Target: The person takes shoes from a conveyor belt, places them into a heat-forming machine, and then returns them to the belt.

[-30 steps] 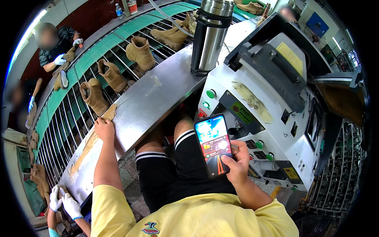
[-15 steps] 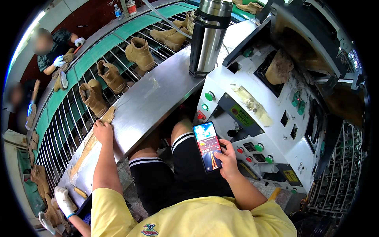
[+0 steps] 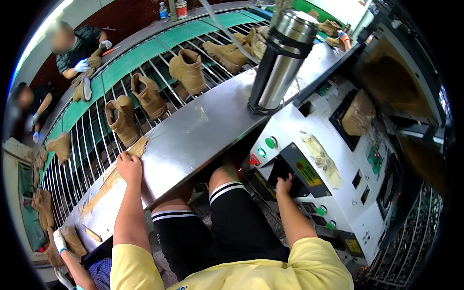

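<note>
Hands on steel tabletop and machine panel

The left hand (image 3: pixel 128 166) lies flat, fingers together, on the brushed steel tabletop (image 3: pixel 193 135)'s far edge; the right hand (image 3: pixel 284 185) curls into the white machine's dark recess (image 3: pixel 285 171), grip hidden.

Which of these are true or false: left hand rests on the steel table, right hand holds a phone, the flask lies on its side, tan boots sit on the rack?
The left hand rests on the steel table: true, near its far edge.
The right hand holds a phone: false, no phone shows; it reaches into a dark recess of the white machine.
The metal flask lies on its side: false, it stands upright on the table.
Tan boots sit on the wire rack: true.
</note>
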`<state>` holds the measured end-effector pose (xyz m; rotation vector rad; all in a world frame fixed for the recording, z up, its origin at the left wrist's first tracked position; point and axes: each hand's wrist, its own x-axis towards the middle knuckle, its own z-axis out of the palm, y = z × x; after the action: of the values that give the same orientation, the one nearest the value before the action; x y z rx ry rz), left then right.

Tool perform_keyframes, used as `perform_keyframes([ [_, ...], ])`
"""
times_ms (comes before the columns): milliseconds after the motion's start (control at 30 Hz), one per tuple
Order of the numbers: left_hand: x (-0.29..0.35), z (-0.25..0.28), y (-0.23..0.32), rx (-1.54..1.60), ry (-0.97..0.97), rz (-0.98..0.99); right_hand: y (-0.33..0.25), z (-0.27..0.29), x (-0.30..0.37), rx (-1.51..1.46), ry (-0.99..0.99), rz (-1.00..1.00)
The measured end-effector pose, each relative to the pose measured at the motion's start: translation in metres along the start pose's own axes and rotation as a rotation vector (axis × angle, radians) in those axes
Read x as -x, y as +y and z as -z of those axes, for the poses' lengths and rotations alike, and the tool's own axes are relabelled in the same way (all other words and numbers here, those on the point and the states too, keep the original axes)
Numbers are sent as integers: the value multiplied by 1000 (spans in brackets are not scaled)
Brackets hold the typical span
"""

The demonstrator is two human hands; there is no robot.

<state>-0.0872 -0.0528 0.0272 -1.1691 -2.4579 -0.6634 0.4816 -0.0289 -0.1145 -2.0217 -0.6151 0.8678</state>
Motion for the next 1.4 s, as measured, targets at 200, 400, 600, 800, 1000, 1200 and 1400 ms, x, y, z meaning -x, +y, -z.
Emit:
perform_keyframes([
  [200,1,1,3,-16,21,-23,-8,-37,-42,103,109,-121],
  [400,-1,1,3,15,35,-24,-24,-59,-48,430,102,-60],
  [600,2,9,-4,-17,47,-44,15,-72,-78,734,106,-22],
  [800,-2,0,7,19,46,-45,80,-58,-55,655,-48,282],
  [1000,3,9,-2,-8,-4,3,-98,55,100,675,-999,205],
  [1200,4,11,4,15,-11,-10,-282,183,108,101,-1291,311],
  [1400,2,17,3,29,6,27,-383,191,-41,342,554,815],
])
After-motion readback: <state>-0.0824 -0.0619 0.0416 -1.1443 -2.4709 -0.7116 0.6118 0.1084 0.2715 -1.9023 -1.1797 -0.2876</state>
